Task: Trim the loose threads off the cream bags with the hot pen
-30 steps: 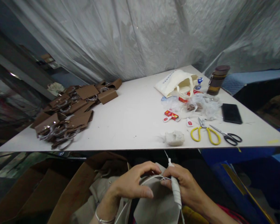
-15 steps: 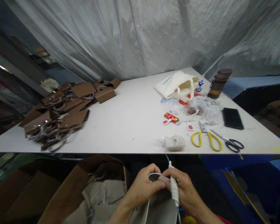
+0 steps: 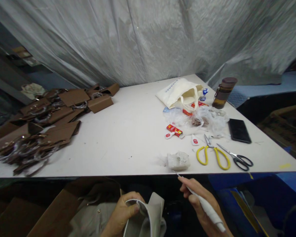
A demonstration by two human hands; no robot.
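Below the table's front edge, my left hand (image 3: 123,210) is closed on a grey fabric piece (image 3: 150,217) with a pale cord along its rim. A hand's width to the right, my right hand (image 3: 199,205) grips a white pen-like tool (image 3: 207,209), its thin tip pointing up and left toward the table edge. The tool and the fabric are apart. Just above the tool tip, a crumpled whitish wad (image 3: 178,160) lies on the white table (image 3: 128,141).
Yellow-handled scissors (image 3: 213,156) and black-handled scissors (image 3: 236,158) lie front right, with a black phone (image 3: 238,130), a brown bottle (image 3: 222,92), a cream tote bag (image 3: 181,93) and small red packets (image 3: 174,130). Brown folded bags (image 3: 46,121) pile at the left. A cardboard box (image 3: 59,210) stands below.
My hands have separated: the right hand drew the tool away to the right and off the fabric, while the left hand keeps the fabric. The view shifted right and down.
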